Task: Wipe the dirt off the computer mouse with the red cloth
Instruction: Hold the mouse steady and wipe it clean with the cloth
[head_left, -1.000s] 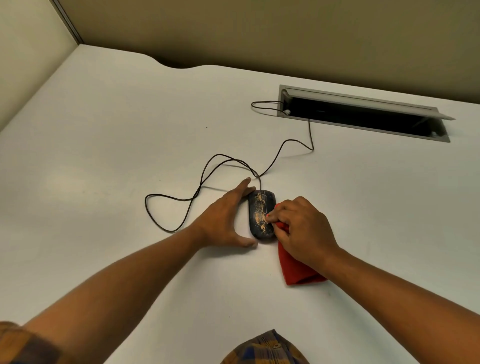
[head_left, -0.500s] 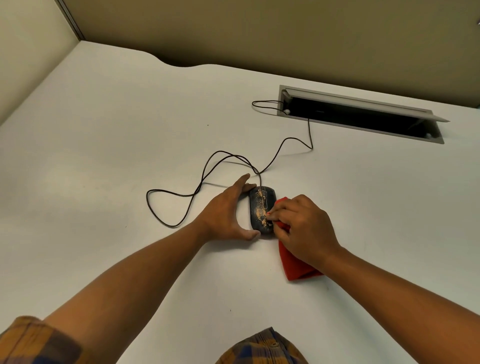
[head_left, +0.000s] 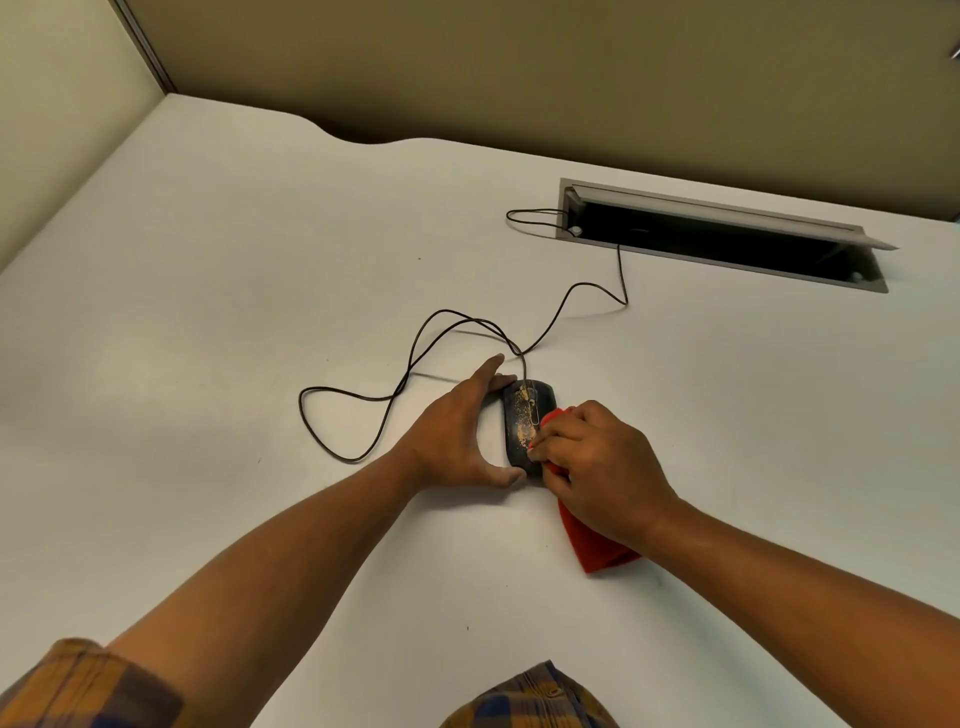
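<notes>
On the white table (head_left: 260, 312), the left hand (head_left: 457, 436) pinches the computer mouse (head_left: 540, 402) lengthwise, fingers at its front, thumb at its rear. Just right of the mouse, the right hand (head_left: 602, 467) grips the soft red cloth (head_left: 597, 551) in curled fingers against its flank. The mouse looks light, rigid and likely to slide, so bracing both ends suits it. Tan dirt (head_left: 519, 421) streaks its top.

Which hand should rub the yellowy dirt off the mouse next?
The right hand. It grips the red cloth, bunched against the black corded computer mouse right beside the tan dirt streak. The left hand is busy holding the mouse steady between thumb and fingers.
</notes>
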